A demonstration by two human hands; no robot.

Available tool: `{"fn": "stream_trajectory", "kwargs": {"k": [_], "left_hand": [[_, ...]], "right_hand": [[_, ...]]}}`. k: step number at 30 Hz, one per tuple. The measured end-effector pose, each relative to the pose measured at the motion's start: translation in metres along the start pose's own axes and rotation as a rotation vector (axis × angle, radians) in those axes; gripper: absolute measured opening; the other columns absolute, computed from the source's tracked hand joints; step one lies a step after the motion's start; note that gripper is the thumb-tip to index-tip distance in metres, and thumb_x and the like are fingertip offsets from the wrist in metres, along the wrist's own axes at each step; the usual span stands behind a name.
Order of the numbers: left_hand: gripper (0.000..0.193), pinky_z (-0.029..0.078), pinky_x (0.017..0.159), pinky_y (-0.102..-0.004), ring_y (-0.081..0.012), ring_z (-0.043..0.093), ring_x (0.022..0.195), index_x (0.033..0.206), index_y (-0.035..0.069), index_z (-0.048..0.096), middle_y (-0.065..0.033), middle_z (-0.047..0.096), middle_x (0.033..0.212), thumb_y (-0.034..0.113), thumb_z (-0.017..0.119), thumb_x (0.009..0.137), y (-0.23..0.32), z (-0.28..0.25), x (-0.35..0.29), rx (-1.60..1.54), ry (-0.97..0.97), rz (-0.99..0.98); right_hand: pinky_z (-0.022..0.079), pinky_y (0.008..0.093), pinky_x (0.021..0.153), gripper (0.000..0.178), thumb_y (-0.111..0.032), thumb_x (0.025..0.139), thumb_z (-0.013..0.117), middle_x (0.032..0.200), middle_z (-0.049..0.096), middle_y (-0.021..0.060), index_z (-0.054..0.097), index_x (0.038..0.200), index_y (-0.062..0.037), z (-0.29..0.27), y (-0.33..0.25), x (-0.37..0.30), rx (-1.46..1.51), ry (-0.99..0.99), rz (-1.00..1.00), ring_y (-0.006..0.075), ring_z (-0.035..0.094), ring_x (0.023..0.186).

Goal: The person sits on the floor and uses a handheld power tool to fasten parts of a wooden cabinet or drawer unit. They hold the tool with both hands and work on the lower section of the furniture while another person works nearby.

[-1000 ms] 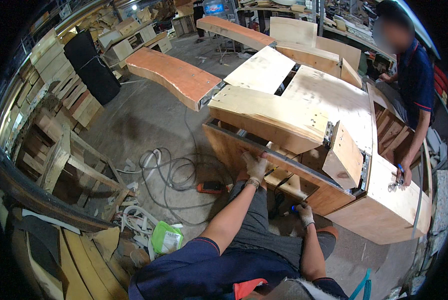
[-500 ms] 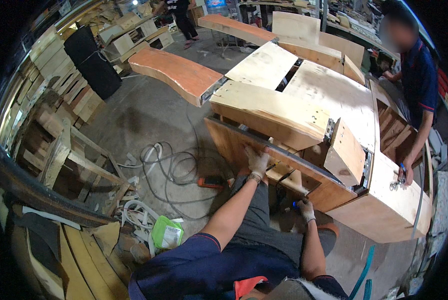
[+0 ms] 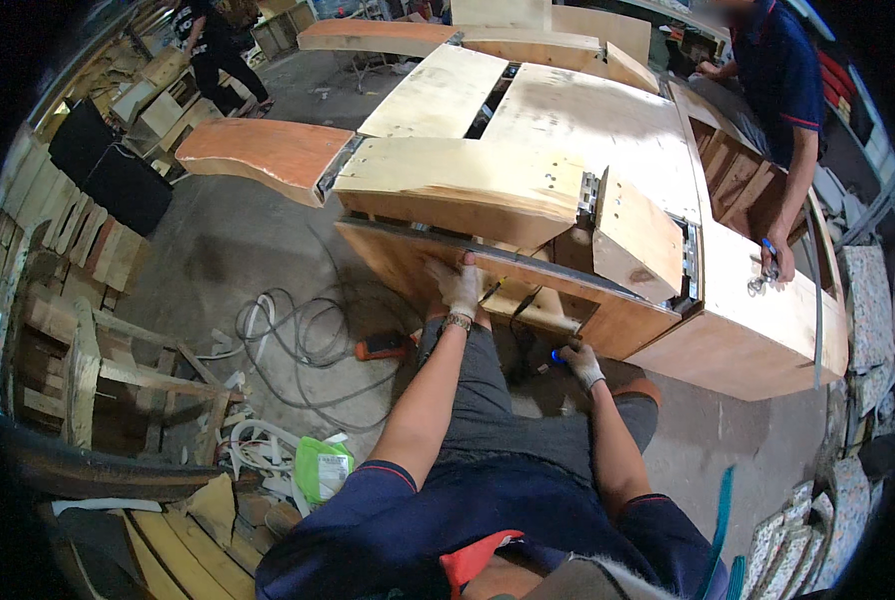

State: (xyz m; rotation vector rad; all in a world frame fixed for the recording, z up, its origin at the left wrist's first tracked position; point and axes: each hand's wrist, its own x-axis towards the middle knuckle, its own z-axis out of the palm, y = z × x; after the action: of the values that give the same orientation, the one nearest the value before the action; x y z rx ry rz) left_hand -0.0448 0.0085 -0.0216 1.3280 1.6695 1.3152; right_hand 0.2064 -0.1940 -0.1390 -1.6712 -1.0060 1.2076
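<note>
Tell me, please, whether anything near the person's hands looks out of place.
Yes: a thin dark cable lies in tangled loops on the grey concrete floor, left of the white-gloved left hand, looking untidy rather than neatly coiled.

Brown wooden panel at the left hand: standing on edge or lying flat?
On edge: the brown panel stands with its narrow dark edge up and its broad face toward the person, the gloved left hand against it.

Worn are a navy shirt (image 3: pixel 368 540) with red-trimmed sleeves (image 3: pixel 386 474), grey shorts (image 3: pixel 513 437), pale gloves (image 3: pixel 458 290).
</note>
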Motion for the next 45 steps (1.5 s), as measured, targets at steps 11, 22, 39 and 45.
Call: {"fn": "stream_trajectory", "kwargs": {"k": [11, 22, 39, 45], "left_hand": [[0.117, 0.023, 0.120, -0.0403, -0.0399, 0.020, 0.149, 0.156, -0.004, 0.008, -0.0284, 0.016, 0.161, 0.076, 0.053, 0.084, -0.016, 0.013, 0.012, 0.153, 0.075, -0.013], [0.101, 0.022, 0.118, -0.0390, -0.0367, 0.022, 0.149, 0.158, 0.004, 0.010, -0.0251, 0.019, 0.162, 0.077, 0.031, 0.093, -0.039, 0.009, 0.014, -0.099, 0.087, -0.033], [0.085, 0.026, 0.115, -0.0376, -0.0339, 0.028, 0.144, 0.155, 0.002, 0.021, -0.0210, 0.026, 0.157, 0.065, 0.033, 0.099, -0.011, 0.017, -0.001, -0.101, 0.038, 0.008], [0.085, 0.028, 0.112, -0.0388, -0.0349, 0.032, 0.141, 0.153, 0.003, 0.025, -0.0215, 0.031, 0.153, 0.067, 0.034, 0.098, -0.035, 0.006, 0.010, -0.042, 0.076, -0.001]], "right_hand": [[0.049, 0.0287, 0.072, 0.044, -0.018, 0.089, 0.068, 0.095, 0.068, 0.0068, 0.062, 0.122, 0.0106, 0.001, 0.016, 0.012, 0.058, 0.030, 0.028, 0.0130, 0.061, 0.085], [0.047, 0.0287, 0.066, 0.024, -0.018, 0.088, 0.067, 0.087, 0.065, 0.0019, 0.067, 0.101, 0.0024, 0.007, -0.010, -0.002, 0.058, -0.011, 0.043, 0.0109, 0.057, 0.078], [0.047, 0.0288, 0.071, 0.023, -0.010, 0.089, 0.063, 0.086, 0.067, 0.0018, 0.067, 0.107, 0.0041, -0.011, 0.015, 0.012, 0.090, -0.005, -0.002, 0.0115, 0.057, 0.078], [0.050, 0.0255, 0.066, 0.021, -0.010, 0.091, 0.058, 0.090, 0.065, 0.0034, 0.065, 0.109, -0.0003, 0.010, 0.009, 0.012, 0.156, -0.108, 0.053, 0.0114, 0.060, 0.075]]}}
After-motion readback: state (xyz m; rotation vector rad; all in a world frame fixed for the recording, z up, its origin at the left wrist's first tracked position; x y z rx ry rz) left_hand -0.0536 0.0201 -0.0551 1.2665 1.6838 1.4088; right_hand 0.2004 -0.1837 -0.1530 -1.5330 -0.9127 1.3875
